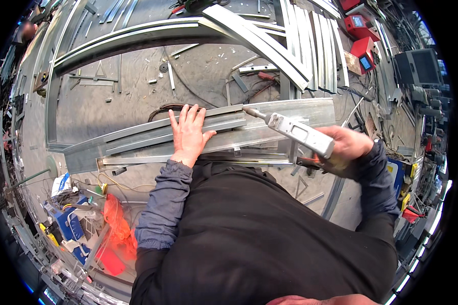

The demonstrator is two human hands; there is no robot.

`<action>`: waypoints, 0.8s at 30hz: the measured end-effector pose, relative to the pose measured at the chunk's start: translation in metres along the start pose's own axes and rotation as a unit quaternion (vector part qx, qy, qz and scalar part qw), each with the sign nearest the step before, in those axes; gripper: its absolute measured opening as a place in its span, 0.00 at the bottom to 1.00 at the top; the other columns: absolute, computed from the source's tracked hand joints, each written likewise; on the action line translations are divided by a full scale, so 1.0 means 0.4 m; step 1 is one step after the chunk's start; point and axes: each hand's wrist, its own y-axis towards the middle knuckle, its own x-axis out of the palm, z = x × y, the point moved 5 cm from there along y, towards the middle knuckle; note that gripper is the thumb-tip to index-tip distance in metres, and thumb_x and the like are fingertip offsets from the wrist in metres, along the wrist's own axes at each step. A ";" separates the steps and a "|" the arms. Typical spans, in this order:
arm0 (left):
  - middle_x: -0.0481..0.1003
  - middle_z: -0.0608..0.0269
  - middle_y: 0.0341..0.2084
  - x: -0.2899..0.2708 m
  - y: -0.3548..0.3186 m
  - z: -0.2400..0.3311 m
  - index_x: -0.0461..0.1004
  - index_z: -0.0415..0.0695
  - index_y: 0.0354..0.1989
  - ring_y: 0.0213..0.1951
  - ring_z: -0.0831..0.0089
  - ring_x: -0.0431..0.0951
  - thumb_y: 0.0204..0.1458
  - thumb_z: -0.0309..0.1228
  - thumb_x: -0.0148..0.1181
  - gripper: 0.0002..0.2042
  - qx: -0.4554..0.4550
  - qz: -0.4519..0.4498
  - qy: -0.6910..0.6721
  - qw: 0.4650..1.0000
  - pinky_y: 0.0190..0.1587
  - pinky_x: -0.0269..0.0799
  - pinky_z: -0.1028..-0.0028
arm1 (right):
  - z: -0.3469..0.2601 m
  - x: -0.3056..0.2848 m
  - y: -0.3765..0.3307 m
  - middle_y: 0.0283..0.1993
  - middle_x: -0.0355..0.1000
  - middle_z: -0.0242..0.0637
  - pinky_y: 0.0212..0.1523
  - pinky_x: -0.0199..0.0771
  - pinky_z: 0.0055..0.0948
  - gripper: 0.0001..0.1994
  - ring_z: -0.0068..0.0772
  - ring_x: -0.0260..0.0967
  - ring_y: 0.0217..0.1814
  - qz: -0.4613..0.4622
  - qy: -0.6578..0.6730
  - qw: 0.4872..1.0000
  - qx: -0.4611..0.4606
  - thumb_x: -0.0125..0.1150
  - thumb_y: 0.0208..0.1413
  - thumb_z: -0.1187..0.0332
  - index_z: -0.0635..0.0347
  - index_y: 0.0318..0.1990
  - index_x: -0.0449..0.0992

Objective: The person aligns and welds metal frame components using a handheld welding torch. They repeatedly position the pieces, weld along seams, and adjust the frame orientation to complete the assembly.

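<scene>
A wide metal channel (313, 112) is stretched crosswise in front of the person, and on it two narrow metal strips are carried: an upper strip (137, 130) along the far edge and a lower strip (226, 125) set just nearer. The left hand (189, 133) is laid across both strips, between the middle of the channel and its left end; its fingers are spread apart and pointed toward the far edge, with the thumb turned out to the right. By the right hand (348, 142), which is blurred, a silver power tool (303, 133) is held over the right half of the channel. The fingers are clamped around the rear of the tool, though most of them are hidden. The tool's tip is aimed left at the right end of the upper strip; whether contact is made cannot be told. Beyond the far edge, a dark cable coil (160, 110) is seen near the left hand, and past the channel's far right corner long metal profiles (318, 48) are stacked side by side
</scene>
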 end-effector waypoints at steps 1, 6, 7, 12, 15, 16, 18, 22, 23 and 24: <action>0.72 0.63 0.72 -0.002 0.002 0.000 0.76 0.51 0.71 0.79 0.56 0.61 0.47 0.53 0.81 0.42 -0.002 -0.001 -0.002 1.000 0.83 0.38 0.34 | -0.011 -0.036 0.002 0.60 0.79 0.37 0.61 0.80 0.33 0.35 0.28 0.76 0.58 -0.062 -0.009 0.997 -0.036 0.66 0.74 0.50 0.68 0.76 0.69; 0.72 0.62 0.69 -0.013 0.006 0.007 0.77 0.52 0.71 0.78 0.55 0.62 0.45 0.50 0.83 0.42 -0.025 -0.003 -0.026 0.999 0.83 0.39 0.34 | -0.133 -0.154 0.072 0.70 0.76 0.44 0.75 0.68 0.35 0.45 0.34 0.69 0.71 -0.139 -0.133 0.981 -0.025 0.66 0.69 0.40 0.74 0.76 0.67; 0.73 0.62 0.68 -0.011 0.001 0.006 0.77 0.52 0.71 0.78 0.55 0.62 0.45 0.50 0.83 0.42 -0.034 -0.006 -0.029 0.999 0.83 0.39 0.34 | -0.130 -0.179 0.101 0.70 0.76 0.44 0.75 0.68 0.34 0.45 0.33 0.69 0.70 -0.129 -0.157 0.979 -0.009 0.66 0.70 0.40 0.74 0.77 0.67; 0.75 0.64 0.66 -0.017 0.000 0.006 0.76 0.53 0.71 0.77 0.54 0.64 0.44 0.48 0.84 0.42 -0.047 -0.003 -0.042 0.998 0.83 0.40 0.33 | -0.093 -0.268 0.253 0.55 0.81 0.41 0.56 0.81 0.33 0.40 0.30 0.77 0.53 -0.156 -0.139 0.974 0.086 0.64 0.72 0.40 0.68 0.74 0.70; 0.75 0.65 0.65 -0.021 0.001 0.008 0.76 0.53 0.72 0.76 0.55 0.65 0.44 0.47 0.84 0.42 -0.049 -0.009 -0.044 0.998 0.83 0.40 0.33 | -0.060 -0.299 0.306 0.39 0.81 0.41 0.35 0.86 0.34 0.34 0.32 0.82 0.34 -0.165 -0.019 0.963 0.211 0.64 0.72 0.40 0.64 0.66 0.72; 0.75 0.66 0.65 -0.024 0.002 0.009 0.76 0.54 0.72 0.76 0.55 0.64 0.44 0.47 0.83 0.42 -0.051 -0.012 -0.045 0.998 0.83 0.41 0.32 | -0.055 -0.304 0.323 0.33 0.79 0.42 0.28 0.85 0.35 0.32 0.35 0.81 0.28 -0.145 -0.019 0.965 0.218 0.65 0.71 0.39 0.61 0.61 0.71; 0.75 0.67 0.65 -0.026 0.005 0.011 0.75 0.54 0.72 0.76 0.55 0.64 0.44 0.47 0.83 0.42 -0.053 -0.016 -0.049 0.997 0.83 0.41 0.32 | -0.054 -0.320 0.348 0.33 0.80 0.41 0.30 0.86 0.35 0.33 0.34 0.81 0.29 -0.170 -0.001 0.961 0.217 0.65 0.70 0.38 0.61 0.61 0.71; 0.75 0.67 0.65 -0.030 0.008 0.012 0.75 0.54 0.73 0.76 0.54 0.64 0.43 0.46 0.83 0.43 -0.052 -0.017 -0.058 0.997 0.83 0.41 0.32 | -0.037 -0.360 0.386 0.34 0.81 0.43 0.32 0.87 0.37 0.32 0.38 0.83 0.31 -0.187 0.033 0.950 0.246 0.69 0.67 0.38 0.62 0.58 0.75; 0.75 0.67 0.65 -0.031 0.009 0.011 0.75 0.54 0.73 0.76 0.54 0.64 0.43 0.46 0.83 0.43 -0.052 -0.018 -0.058 0.997 0.83 0.42 0.32 | -0.031 -0.371 0.396 0.34 0.82 0.45 0.33 0.87 0.37 0.32 0.39 0.84 0.32 -0.189 0.041 0.947 0.257 0.71 0.66 0.39 0.63 0.56 0.77; 0.75 0.66 0.65 -0.030 0.008 0.013 0.75 0.54 0.73 0.76 0.54 0.64 0.43 0.45 0.84 0.44 -0.053 -0.019 -0.058 0.997 0.83 0.41 0.33 | -0.026 -0.377 0.401 0.35 0.82 0.45 0.33 0.87 0.37 0.32 0.40 0.84 0.32 -0.200 0.055 0.943 0.262 0.71 0.65 0.39 0.63 0.55 0.78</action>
